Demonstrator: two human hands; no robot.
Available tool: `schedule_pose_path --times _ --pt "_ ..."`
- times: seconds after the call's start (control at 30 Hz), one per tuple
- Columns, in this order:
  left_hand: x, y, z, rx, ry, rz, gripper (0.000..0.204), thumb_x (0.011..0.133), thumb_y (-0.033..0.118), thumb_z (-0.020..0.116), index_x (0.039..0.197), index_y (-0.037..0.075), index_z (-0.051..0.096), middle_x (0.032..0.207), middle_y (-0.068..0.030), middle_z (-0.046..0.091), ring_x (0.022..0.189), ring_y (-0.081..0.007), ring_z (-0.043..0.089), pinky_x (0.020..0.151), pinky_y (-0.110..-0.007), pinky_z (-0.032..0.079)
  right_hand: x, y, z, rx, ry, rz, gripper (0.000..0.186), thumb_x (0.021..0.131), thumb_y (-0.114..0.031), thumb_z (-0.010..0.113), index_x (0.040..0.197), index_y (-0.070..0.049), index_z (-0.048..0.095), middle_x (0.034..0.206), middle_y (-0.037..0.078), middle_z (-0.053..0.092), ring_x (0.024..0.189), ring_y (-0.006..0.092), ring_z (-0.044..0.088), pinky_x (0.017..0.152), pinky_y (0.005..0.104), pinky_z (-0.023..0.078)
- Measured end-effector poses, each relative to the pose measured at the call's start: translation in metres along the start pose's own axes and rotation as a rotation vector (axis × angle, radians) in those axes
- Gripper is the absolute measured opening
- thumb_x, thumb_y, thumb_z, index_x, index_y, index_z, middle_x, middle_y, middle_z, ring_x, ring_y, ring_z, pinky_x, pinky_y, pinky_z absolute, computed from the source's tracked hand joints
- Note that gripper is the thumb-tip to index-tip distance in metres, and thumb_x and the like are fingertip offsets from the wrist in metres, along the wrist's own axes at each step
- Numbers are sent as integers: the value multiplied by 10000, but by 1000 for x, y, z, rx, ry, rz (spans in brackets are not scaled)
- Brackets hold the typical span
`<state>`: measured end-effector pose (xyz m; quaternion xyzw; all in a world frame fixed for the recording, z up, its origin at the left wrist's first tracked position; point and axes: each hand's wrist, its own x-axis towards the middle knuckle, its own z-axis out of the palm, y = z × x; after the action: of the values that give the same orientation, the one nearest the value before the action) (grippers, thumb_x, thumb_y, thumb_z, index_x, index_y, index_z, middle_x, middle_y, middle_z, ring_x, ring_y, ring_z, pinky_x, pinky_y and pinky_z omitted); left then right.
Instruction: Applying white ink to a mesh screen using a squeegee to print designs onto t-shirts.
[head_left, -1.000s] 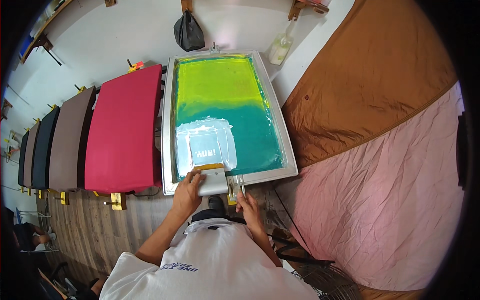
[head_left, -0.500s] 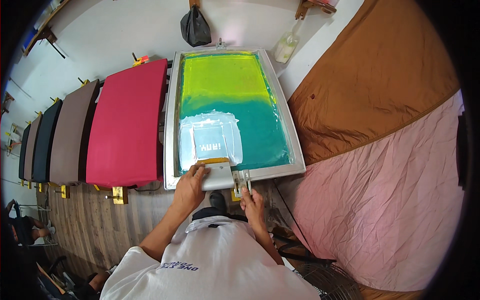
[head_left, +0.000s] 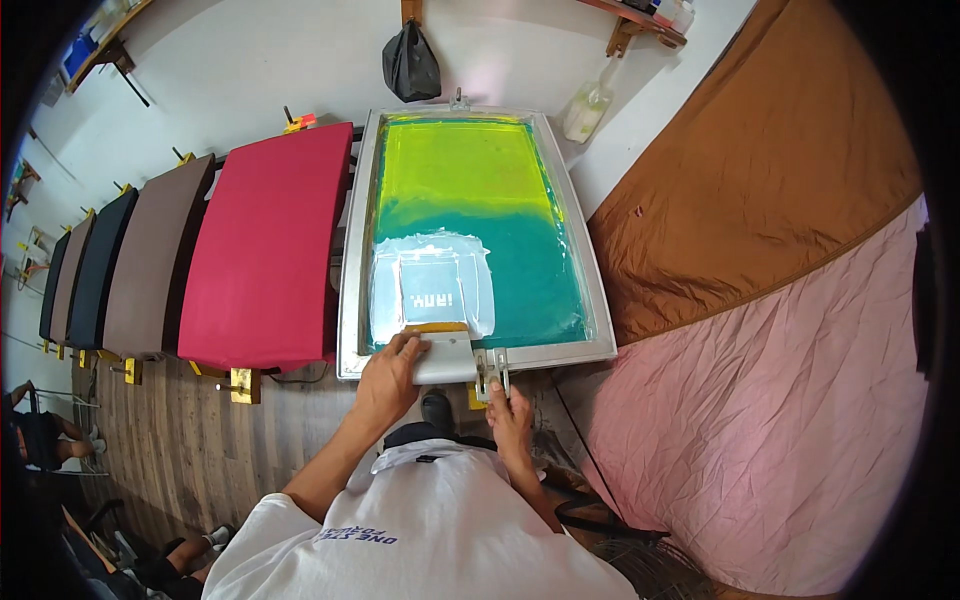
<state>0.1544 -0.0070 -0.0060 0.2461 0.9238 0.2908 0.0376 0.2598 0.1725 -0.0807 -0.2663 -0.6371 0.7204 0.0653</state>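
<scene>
At the near edge of the printing screen [head_left: 470, 210], a metal-framed mesh coloured yellow-green far and teal near, the left hand [head_left: 388, 372] is wrapped around the handle of a squeegee [head_left: 440, 352] resting on the frame's near rail. Just right of the squeegee, the right hand [head_left: 510, 415] grips a small metal clamp [head_left: 491, 368] on that rail. White ink [head_left: 432, 283] lies on the mesh just beyond the squeegee. Left of the screen sits a red pallet board [head_left: 265, 245].

Person wears white short-sleeve T-shirt [head_left: 440, 530] w/ small dark blue print at 6 o'clock; forearms bare, a dark shoe [head_left: 436, 408] below.
</scene>
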Motion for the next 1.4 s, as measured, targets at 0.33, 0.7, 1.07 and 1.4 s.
schedule_pose_path --times 0.33,0.7,1.07,1.4 --pt "-1 -4 4 29 -28 -2 539 660 -29 744 1171 35 584 1282 -181 571 1087 -378 607 915 -438 512 3 13 -3 -66 11 -51 353 1008 -345 553 793 -65 538 617 -39 436 531 46 409 455 229 313" --pt "1 0 -1 39 -55 -32 543 655 5 765 1167 50 589 1249 -153 589 1073 -364 613 900 -434 512 5 18 1 -246 100 -244 385 1019 -359 523 806 -40 564 591 -37 421 533 64 402 472 265 309" --pt "2 1 -4 55 -65 -14 534 661 1 762 1165 52 591 1253 -158 588 1076 -361 614 898 -444 512 4 23 -2 -257 94 -168 413 1007 -343 529 877 45 592 674 156 565 630 234 524 607 394 430" --pt "4 0 -4 63 -90 -27 522 675 -39 705 1177 48 593 1261 -164 587 1095 -363 609 926 -447 503 6 19 4 -200 109 -255 407 1019 -379 515 794 -41 540 582 -49 377 528 57 361 464 270 275"
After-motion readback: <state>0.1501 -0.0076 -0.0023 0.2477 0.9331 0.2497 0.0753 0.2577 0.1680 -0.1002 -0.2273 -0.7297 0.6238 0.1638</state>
